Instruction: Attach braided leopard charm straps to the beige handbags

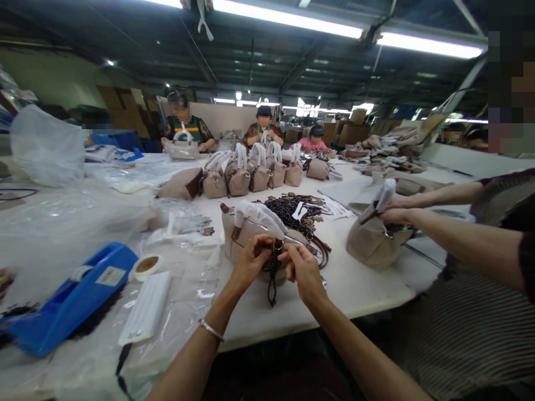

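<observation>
On table [355,303]: bag [248,227]. Pinched in left hand [254,253]: dark cord [272,287] at bag's front. Narrowed beside it, exact hold unclear: right hand [303,267]. Probably light, soft-sided, easily creased; grasp by wrapped handle [261,217].

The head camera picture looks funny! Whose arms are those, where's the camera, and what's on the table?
There's no robot: a person wears the camera on their head, looking forward and down at their own bare left hand and right hand. Both are at a dark beaded strand in front of a beige bag with a white-wrapped handle; the exact grip is hard to see. Also on the white table: a heap of dark strands, a blue plastic tape dispenser and a row of beige bags. The arms at the right are someone else's, at another beige bag.
</observation>
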A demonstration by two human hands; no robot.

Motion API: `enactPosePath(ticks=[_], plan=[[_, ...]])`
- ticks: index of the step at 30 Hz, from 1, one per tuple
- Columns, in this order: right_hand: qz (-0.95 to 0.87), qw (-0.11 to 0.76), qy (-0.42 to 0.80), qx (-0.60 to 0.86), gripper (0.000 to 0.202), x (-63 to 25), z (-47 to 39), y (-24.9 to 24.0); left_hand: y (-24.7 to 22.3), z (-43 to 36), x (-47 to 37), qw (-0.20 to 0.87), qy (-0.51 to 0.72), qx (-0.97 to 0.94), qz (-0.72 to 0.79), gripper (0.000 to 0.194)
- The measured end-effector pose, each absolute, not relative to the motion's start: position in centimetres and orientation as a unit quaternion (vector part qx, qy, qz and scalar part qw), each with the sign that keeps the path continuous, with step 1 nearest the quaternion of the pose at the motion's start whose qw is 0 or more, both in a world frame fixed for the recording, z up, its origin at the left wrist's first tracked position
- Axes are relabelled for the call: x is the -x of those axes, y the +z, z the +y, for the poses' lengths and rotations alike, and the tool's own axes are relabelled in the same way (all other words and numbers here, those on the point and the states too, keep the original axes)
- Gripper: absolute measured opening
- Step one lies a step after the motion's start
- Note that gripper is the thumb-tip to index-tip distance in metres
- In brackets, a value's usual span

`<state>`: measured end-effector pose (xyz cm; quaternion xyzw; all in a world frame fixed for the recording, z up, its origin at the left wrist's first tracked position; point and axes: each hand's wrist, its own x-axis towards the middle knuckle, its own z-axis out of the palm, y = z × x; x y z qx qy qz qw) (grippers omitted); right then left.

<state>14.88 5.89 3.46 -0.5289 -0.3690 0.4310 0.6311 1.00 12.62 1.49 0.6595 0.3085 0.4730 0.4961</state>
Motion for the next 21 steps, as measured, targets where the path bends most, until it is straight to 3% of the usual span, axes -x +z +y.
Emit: enactPosePath(ticks=[4, 10, 16, 19, 21], plan=[[-0.534, 0.496, 0.382, 0.569, 0.048, -17.3, 2.2, 3.4, 0.0, 10.7, -1.0, 0.48, 0.483, -0.642, 0.352, 0.035], [-0.678, 0.32, 0.333, 0.572, 0.06, -18.8, -1.1, 4.8, 0.7, 6.5, -1.4, 0.287, 0.55, -0.678, 0.394, 0.031], [-0.633, 0.331, 0.511, 0.479, 0.041, -19.0, -1.9, 5.3, 2.9, 3.7, -1.2, 0.56, 0.392, -0.694, 0.227, 0.038], [-0.601, 0.339, 0.558, 0.461, 0.04, -19.2, -2.0, 4.7, 3.0, 3.8, -1.4, 0.616, 0.374, -0.654, 0.231, 0.03], [-0.612, 0.353, 0.528, 0.471, 0.038, -19.2, -2.0, 4.5, 2.7, 4.1, -1.7, 0.628, 0.382, -0.622, 0.269, 0.025]])
